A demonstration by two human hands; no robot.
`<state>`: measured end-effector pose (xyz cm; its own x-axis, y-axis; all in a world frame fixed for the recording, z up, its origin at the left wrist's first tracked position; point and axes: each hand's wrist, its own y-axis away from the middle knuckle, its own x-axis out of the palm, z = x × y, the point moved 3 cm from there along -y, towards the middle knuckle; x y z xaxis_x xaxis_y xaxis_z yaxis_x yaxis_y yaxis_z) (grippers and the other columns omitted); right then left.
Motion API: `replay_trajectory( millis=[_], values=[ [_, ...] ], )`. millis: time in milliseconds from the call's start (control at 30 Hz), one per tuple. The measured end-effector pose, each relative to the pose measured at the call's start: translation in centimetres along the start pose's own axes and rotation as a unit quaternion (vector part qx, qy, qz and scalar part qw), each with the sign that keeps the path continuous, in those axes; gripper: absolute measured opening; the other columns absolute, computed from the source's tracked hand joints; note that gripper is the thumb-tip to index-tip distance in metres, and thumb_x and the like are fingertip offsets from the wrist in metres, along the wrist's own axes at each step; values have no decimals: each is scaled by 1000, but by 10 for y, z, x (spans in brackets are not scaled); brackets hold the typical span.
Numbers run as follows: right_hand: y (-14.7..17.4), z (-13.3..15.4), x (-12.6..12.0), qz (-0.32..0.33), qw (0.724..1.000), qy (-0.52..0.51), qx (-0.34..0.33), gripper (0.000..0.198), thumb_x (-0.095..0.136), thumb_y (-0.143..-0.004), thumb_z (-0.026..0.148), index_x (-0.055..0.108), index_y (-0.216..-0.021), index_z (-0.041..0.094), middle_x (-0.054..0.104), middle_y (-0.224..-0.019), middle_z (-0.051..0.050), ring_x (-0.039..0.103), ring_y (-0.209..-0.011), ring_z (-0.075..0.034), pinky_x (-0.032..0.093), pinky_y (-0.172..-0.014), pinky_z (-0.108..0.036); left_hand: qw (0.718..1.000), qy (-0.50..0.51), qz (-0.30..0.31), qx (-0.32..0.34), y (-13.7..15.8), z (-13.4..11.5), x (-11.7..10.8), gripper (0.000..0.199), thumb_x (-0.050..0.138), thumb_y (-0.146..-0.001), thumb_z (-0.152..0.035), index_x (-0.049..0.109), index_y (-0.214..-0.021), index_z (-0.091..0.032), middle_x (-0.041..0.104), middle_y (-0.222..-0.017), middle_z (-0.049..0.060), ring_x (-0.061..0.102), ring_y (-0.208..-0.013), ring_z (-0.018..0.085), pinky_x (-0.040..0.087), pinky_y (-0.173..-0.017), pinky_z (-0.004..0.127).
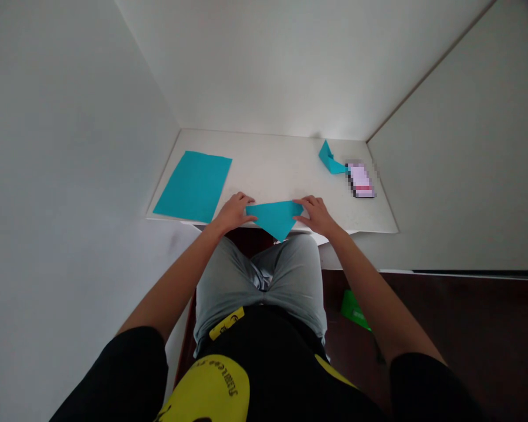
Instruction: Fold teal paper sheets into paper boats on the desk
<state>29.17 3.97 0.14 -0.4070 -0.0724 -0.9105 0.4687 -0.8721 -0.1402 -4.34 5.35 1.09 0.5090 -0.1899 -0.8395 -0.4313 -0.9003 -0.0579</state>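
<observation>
Between my hands is a blue sheet of paper [276, 217] folded into a triangle, its long side away from me and its point hanging past the table's front edge. My left hand [238, 211] grips the left corner, with thumb below and fingers above. At the opposite corner, my right hand [312, 214] pinches the paper in the same manner. Farther back on the right stands a folded blue paper boat [330, 160]. A larger flat stack or sheet of blue paper [193, 186] lies to the left of my left hand.
The white table [273, 164] meets walls at the back and both sides. A phone [361, 179], blurred out, lies at the right beside the paper boat. Below on the dark floor is a green object [354, 309], partly behind my right arm.
</observation>
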Motion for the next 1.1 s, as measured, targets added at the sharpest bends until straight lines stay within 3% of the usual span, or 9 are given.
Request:
replay_trajectory(
  millis=[133,300,433,533,633,733,833,1000,1100],
  values=[
    [-14,-19,1,49,999,-13,2,76,69,-96,66,56,-159,27,57,-151,-18,52,-135,-42,43,-113,-59,999,-2,7,-42,-11,6,4,50,96,-71,-37,72,-112,-20,63,-124,12,62,-119,33,52,-107,46],
    [-29,-29,0,74,996,-47,-6,68,80,-87,63,67,-145,30,60,-150,-15,53,-135,-43,43,-113,-63,996,34,26,-80,-14,5,5,47,96,-67,-33,67,-101,-20,69,-104,7,66,-98,28,54,-90,40],
    [-35,-31,-2,70,995,-72,-11,78,84,-83,61,60,-151,31,61,-149,-14,57,-132,-43,45,-111,-62,990,120,29,-63,-7,-2,7,51,89,-76,-27,67,-121,-23,73,-97,2,69,-89,23,53,-83,35],
    [-37,-28,-5,65,994,-80,-22,87,82,-85,62,53,-160,30,61,-152,-14,57,-135,-43,44,-112,-60,993,116,15,-12,1,-9,9,47,81,-86,-25,71,-131,-24,75,-102,4,71,-93,22,54,-87,35],
    [-35,-16,-10,49,994,-73,-60,59,76,-93,57,68,-144,30,68,-146,-12,61,-132,-39,45,-110,-54,998,31,-12,47,13,-21,11,26,68,-98,-25,79,-122,-24,76,-115,9,70,-106,25,52,-96,41],
    [-27,0,-14,27,996,-38,-81,27,68,-102,48,80,-116,29,76,-133,-9,66,-122,-33,46,-102,-49,995,-59,-41,66,31,-34,16,33,59,-102,-18,80,-126,-28,77,-129,10,66,-123,30,47,-107,49],
    [-14,13,-17,-2,998,8,-58,22,61,-106,38,81,-109,28,80,-128,-8,68,-118,-31,45,-99,-49,993,-97,-47,58,49,-47,26,46,54,-101,-12,74,-137,-30,71,-146,8,59,-138,31,42,-115,52],
    [7,40,-14,-42,997,55,14,40,53,-101,18,76,-133,27,69,-150,-9,62,-137,-34,42,-111,-57,994,-81,-50,46,67,-61,41,60,47,-103,-17,55,-161,-26,54,-166,9,50,-153,31,33,-128,55],
    [11,77,2,-53,998,33,5,58,47,-103,16,58,-158,28,60,-161,-8,54,-149,-32,39,-121,-59,995,-73,-60,44,71,-61,48,64,45,-104,-21,44,-168,-26,46,-172,8,42,-160,28,28,-133,53]
  ],
)
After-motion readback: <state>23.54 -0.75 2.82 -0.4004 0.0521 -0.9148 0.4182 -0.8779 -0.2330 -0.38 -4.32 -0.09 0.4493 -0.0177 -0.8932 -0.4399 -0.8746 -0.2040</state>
